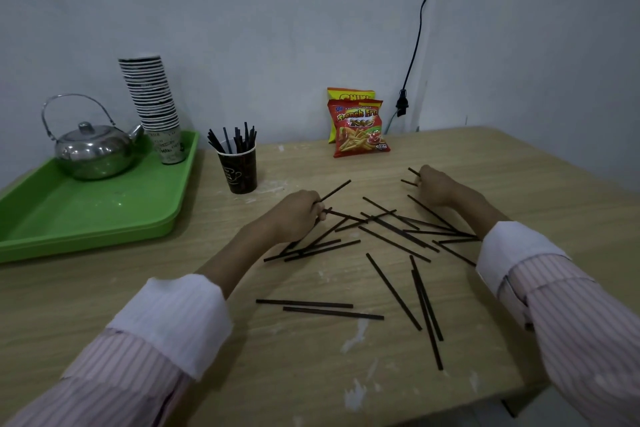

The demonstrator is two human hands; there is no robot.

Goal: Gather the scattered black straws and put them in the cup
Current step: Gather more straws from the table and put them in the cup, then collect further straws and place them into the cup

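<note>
Striped sleeves [121,378], thin black straws [393,291] on woodgrain table [294,374], dark paper cup [242,170]

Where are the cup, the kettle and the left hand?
cup [239,173], head view, on its dark side wall.
kettle [92,153], head view, on its steel belly.
left hand [298,213], head view, on the back of the hand.

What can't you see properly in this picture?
Head view only.
Right hand: its knuckles hide the fingertips, so how many straws it grips is unclear.
Yellow snack bag: mostly covered by the red fries bag.
Cup: its wall hides the standing straws' lower ends.
</note>
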